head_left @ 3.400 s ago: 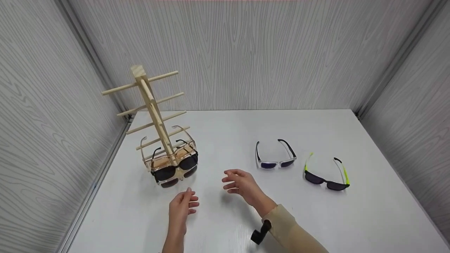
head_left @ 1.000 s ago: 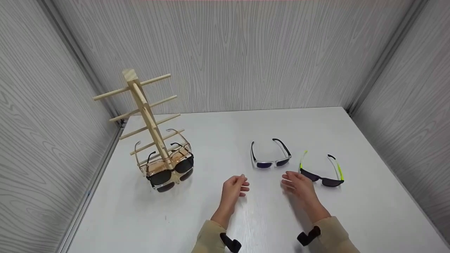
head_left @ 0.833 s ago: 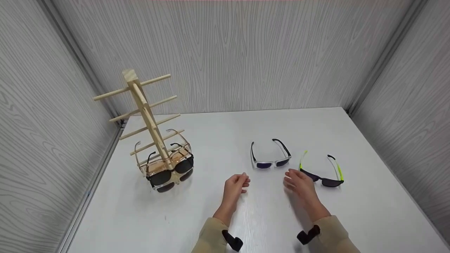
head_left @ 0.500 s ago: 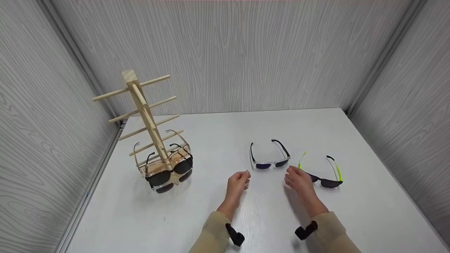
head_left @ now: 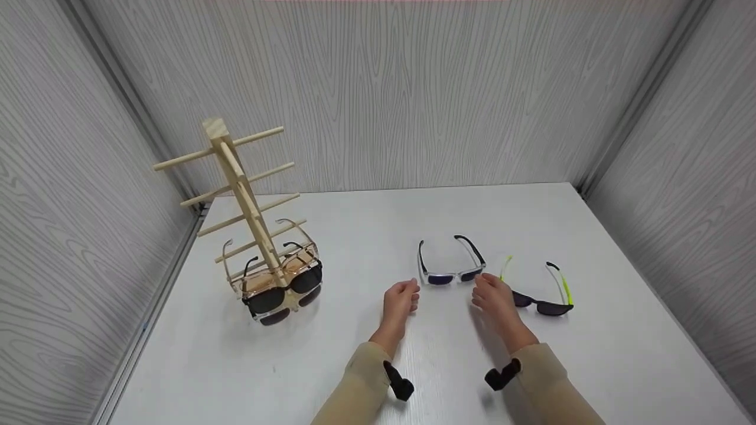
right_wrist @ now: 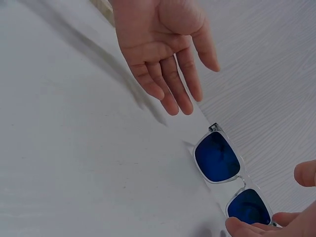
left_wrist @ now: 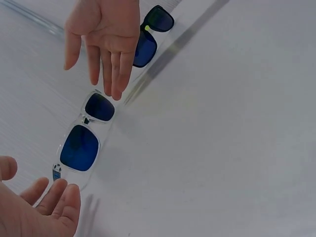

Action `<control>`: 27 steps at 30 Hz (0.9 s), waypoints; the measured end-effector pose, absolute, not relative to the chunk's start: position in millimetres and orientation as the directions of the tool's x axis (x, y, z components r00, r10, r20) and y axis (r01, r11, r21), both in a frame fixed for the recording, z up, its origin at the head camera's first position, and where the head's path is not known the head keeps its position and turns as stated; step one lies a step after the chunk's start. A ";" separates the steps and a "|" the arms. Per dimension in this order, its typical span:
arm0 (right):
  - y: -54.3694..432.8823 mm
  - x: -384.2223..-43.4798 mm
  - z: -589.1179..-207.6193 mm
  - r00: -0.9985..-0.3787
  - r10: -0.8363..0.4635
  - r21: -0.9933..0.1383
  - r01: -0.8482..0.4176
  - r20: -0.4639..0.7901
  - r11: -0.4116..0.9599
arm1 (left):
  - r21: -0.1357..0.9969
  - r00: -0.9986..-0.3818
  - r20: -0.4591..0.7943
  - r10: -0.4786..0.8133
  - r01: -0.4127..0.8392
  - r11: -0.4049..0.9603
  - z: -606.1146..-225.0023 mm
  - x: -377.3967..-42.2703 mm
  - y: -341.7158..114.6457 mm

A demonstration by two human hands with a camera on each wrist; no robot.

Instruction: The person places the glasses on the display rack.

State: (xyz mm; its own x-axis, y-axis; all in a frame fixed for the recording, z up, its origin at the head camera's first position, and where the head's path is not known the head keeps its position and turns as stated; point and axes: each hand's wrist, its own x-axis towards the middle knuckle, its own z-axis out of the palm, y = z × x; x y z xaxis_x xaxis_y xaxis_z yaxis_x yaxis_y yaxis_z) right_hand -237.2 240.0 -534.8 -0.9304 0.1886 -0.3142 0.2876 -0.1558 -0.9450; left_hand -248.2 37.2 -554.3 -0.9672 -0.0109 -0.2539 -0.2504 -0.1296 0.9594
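Note:
A pair of clear-framed sunglasses (head_left: 440,280) with blue lenses and dark temple tips lies on the white table, temples unfolded toward the back. My left hand (head_left: 400,307) is just front-left of it, fingers slightly bent, holding nothing. At its right end is my right hand (head_left: 495,301); in the right wrist view its fingertips (right_wrist: 238,227) overlap the lower lens (right_wrist: 248,207), and I cannot tell whether they touch. The left wrist view has both hands loosely open at opposite ends of the frame. Black sunglasses with yellow temples (head_left: 553,309) lie further right, partly hidden by my right hand.
A wooden eyewear rack (head_left: 242,192) with several crossbars stands at the left. Low on it hang tan-framed glasses (head_left: 258,282), black sunglasses (head_left: 266,301) and a clear-framed dark-lensed pair (head_left: 275,317). Grey wood-grain panels (head_left: 378,94) enclose the table's back and sides.
Both hands have moved right from near the rack to the clear-framed sunglasses. In the last second they edged forward, closer to its two ends. The glasses stay in place.

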 end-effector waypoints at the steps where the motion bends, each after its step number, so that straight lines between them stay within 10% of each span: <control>1: 239.5 -238.5 -535.3 -0.931 0.194 -0.947 0.283 -0.310 -0.154 | 0.958 -0.966 -0.257 -0.014 -0.253 -0.133 -554.1 -248.7 37.8; 27: 240.2 -263.8 -533.1 -0.921 0.235 -0.949 0.288 -0.312 -0.128 | 0.946 -0.950 -0.312 0.019 -0.312 -0.089 -548.9 -268.3 60.6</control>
